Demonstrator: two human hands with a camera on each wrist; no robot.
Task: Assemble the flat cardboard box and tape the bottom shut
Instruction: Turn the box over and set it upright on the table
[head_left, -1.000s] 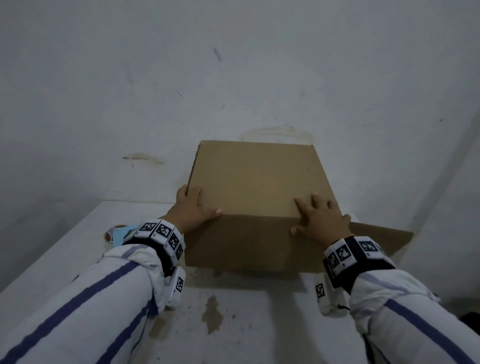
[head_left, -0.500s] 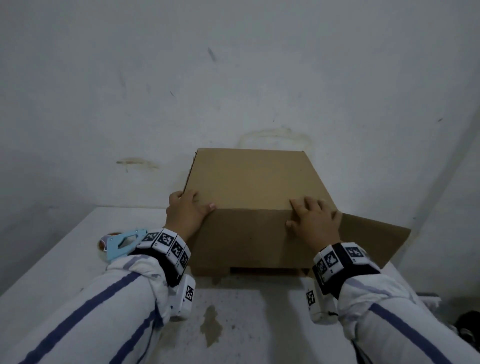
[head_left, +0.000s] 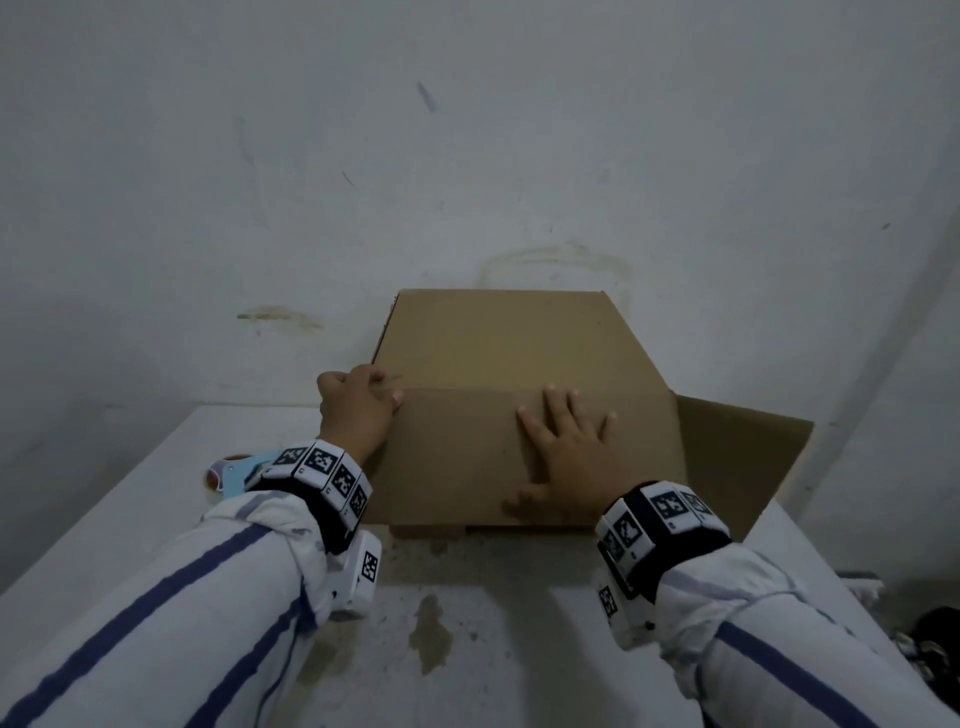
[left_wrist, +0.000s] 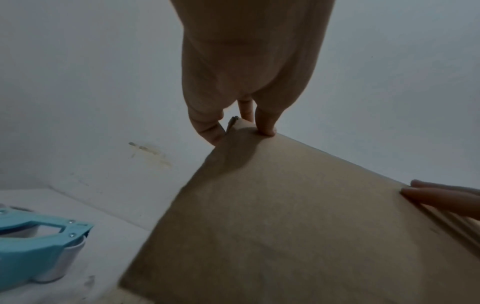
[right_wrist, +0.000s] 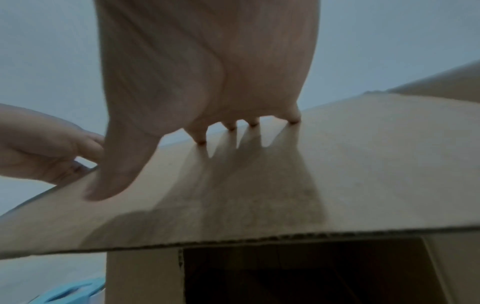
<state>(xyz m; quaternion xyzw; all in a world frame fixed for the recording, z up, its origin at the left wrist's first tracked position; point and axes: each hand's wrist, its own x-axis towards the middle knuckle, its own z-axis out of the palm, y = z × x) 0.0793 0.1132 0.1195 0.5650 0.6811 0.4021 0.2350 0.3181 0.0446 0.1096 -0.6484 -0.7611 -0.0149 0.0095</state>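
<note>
Pressing a flap down on the cardboard box (head_left: 498, 353) at centre frame on the tabletop (head_left: 467, 675).
Right hand (head_left: 566, 457) lies flat, fingers spread on the near flap (head_left: 457, 457); left hand (head_left: 356, 410) grips the box's left corner with curled fingers. Blue tape dispenser (head_left: 234, 470) sits at left.

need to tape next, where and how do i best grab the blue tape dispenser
Probably by its open loop handle, coming from above with the left hand, which is nearest. The tape dispenser lies on the table left of the cardboard box, and the handle's cutout leaves room for fingers. Its roller end points toward the box, so stay clear of that end.
</note>
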